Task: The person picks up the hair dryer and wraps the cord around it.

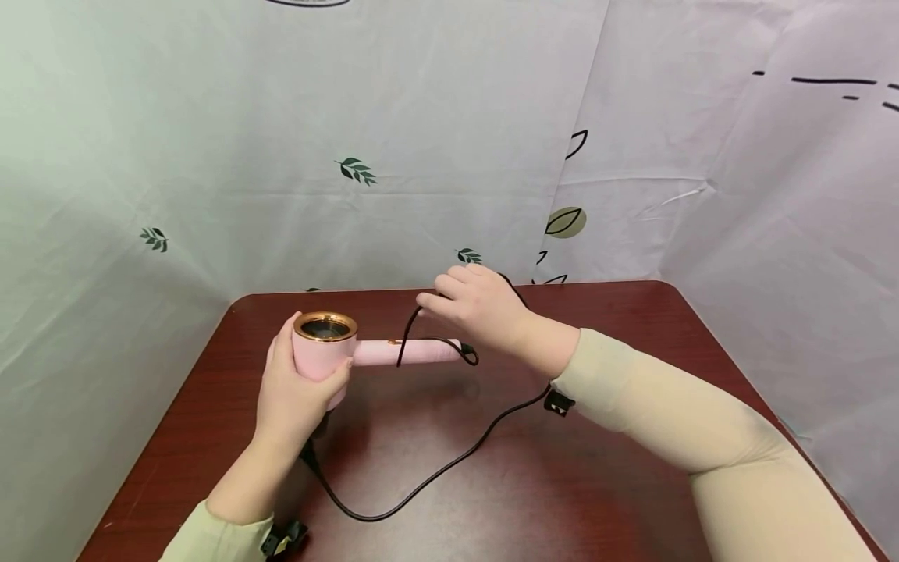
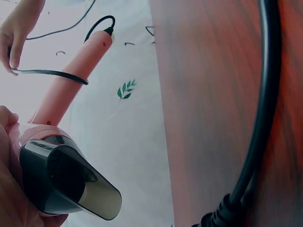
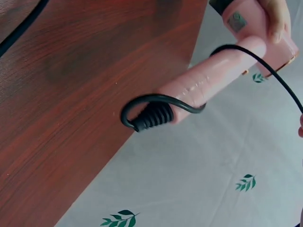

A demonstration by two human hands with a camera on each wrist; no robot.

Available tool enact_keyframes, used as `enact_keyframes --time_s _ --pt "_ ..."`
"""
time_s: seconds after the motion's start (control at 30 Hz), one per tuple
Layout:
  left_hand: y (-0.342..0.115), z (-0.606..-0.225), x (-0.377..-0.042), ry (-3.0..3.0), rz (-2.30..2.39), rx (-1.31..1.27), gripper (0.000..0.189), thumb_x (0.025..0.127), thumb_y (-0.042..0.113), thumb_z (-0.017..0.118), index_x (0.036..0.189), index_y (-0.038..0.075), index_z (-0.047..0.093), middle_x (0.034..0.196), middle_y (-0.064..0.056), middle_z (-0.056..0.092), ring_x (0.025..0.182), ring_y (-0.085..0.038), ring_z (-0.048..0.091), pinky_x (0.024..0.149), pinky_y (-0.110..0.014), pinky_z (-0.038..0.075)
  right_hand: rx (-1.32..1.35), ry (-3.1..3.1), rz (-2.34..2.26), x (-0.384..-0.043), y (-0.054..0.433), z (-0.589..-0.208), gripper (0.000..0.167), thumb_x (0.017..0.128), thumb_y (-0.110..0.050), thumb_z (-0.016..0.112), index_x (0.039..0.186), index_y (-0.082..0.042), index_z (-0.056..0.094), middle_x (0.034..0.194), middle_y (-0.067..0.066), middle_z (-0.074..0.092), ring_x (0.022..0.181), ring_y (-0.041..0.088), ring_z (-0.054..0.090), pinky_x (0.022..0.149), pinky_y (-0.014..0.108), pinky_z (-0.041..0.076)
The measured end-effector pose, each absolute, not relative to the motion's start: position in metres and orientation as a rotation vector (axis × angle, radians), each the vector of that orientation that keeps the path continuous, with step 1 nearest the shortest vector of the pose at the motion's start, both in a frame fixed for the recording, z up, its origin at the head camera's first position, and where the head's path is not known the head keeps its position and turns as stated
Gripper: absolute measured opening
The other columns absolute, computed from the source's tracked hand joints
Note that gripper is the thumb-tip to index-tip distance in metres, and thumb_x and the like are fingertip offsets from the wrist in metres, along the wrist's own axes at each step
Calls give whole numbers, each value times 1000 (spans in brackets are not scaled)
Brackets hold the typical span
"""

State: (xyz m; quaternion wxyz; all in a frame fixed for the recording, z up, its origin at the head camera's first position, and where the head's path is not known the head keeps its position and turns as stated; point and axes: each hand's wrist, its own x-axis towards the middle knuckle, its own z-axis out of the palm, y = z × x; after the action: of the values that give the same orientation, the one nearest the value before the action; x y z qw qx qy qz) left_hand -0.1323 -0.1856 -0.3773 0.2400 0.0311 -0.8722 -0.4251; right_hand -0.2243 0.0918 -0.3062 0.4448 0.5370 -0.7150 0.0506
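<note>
My left hand (image 1: 291, 394) grips a pink hair dryer (image 1: 323, 355) round its head, thumb on the near side. Its gold-rimmed back end faces up in the head view, and the handle (image 1: 414, 351) points right, held above the table. A black nozzle (image 2: 61, 175) shows at the other end in the left wrist view. My right hand (image 1: 485, 304) pinches the black cord (image 1: 410, 320) beyond the handle's end. From the ribbed cord base (image 3: 154, 116) the cord loops back and passes round the handle, as the right wrist view shows.
A dark red wooden table (image 1: 527, 484) lies below. The rest of the cord (image 1: 449, 464) sags in a long curve across it towards the left forearm. Pale curtains (image 1: 435, 140) with leaf prints stand behind and at both sides. Black wrist devices (image 1: 559, 402) sit by both sleeves.
</note>
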Motion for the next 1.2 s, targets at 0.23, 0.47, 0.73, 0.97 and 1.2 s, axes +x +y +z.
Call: enact_keyframes --time_s 0.23,0.47,0.73,0.97,1.2 --pt "-178 -376 -127 -2435 -1120 9 94 74 27 84 153 21 34 138 -13 48 103 -30 54 78 -47 44 1313 -1845 145 -230 95 -308 13 88 -21 76 98 -13 73 73 1 47 64 19 41 58 29 35" --pt "-176 -377 -123 -2460 -1122 -30 93 74 28 85 153 20 35 135 -13 50 104 -30 55 80 -48 44 1287 -1898 145 -238 98 -311 12 92 -24 72 93 -13 74 70 1 43 61 20 40 56 30 36" --pt "-180 -378 -120 -2456 -1135 -68 92 73 25 86 151 18 38 134 -14 51 106 -31 54 83 -49 44 1264 -1941 183 -249 106 -317 20 87 -33 77 88 -14 75 69 0 45 58 19 41 53 30 36" --pt "-186 -381 -120 -2442 -1196 -141 93 72 20 87 151 16 39 137 -12 51 109 -28 53 86 -44 42 1347 -2022 245 -256 116 -322 21 87 -36 76 94 -16 78 70 -2 45 59 16 43 55 29 38" --pt "-189 -381 -119 -2374 -1315 -145 91 74 13 86 151 17 39 133 -5 57 102 -12 52 83 -24 41 1385 -2160 278 -263 123 -332 20 93 -31 70 106 -18 78 76 -3 49 66 15 47 60 29 42"
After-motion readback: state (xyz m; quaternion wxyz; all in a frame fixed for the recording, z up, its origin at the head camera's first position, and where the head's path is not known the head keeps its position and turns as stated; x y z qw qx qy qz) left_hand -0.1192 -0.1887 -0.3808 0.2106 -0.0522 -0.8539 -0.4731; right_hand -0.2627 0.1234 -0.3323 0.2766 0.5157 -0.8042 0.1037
